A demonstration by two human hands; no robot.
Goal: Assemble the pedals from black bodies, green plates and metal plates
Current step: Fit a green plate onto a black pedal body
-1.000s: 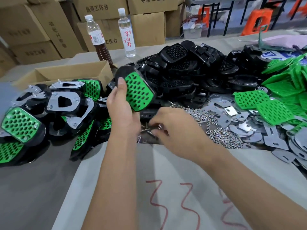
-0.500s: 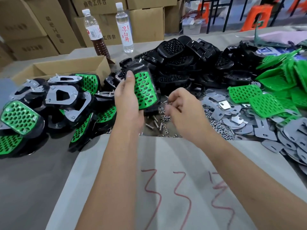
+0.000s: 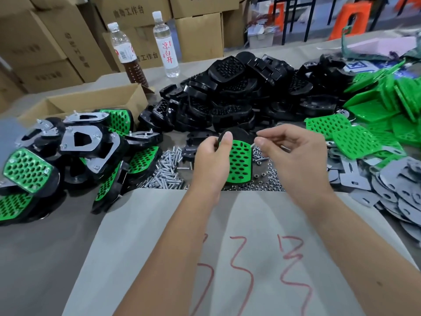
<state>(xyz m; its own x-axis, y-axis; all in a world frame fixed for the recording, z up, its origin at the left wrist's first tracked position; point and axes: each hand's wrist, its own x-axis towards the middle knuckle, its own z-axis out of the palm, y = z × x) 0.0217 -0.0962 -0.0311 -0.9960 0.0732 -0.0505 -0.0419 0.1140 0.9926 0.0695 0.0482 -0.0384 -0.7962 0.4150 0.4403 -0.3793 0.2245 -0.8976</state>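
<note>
My left hand (image 3: 210, 159) grips a black pedal body with a green perforated plate (image 3: 239, 164) on its face, held upright over the table's middle. My right hand (image 3: 289, 151) pinches a small screw (image 3: 252, 145) at the plate's upper right corner. Loose screws (image 3: 166, 171) and nuts (image 3: 266, 176) lie under the hands. A heap of black bodies (image 3: 227, 96) fills the back middle. Green plates (image 3: 373, 117) are piled at the right, grey metal plates (image 3: 391, 188) in front of them. Assembled pedals (image 3: 68, 147) lie heaped at the left.
An open cardboard box (image 3: 91, 103) stands behind the assembled pedals. Two bottles (image 3: 165, 44) stand at the back, with stacked cartons (image 3: 57, 42) behind. A grey sheet with red marks (image 3: 227, 247) covers the near table.
My right hand rose from the screw pile with a screw and came up to the plate's corner. My left hand lowered the pedal and turned it toward me.
</note>
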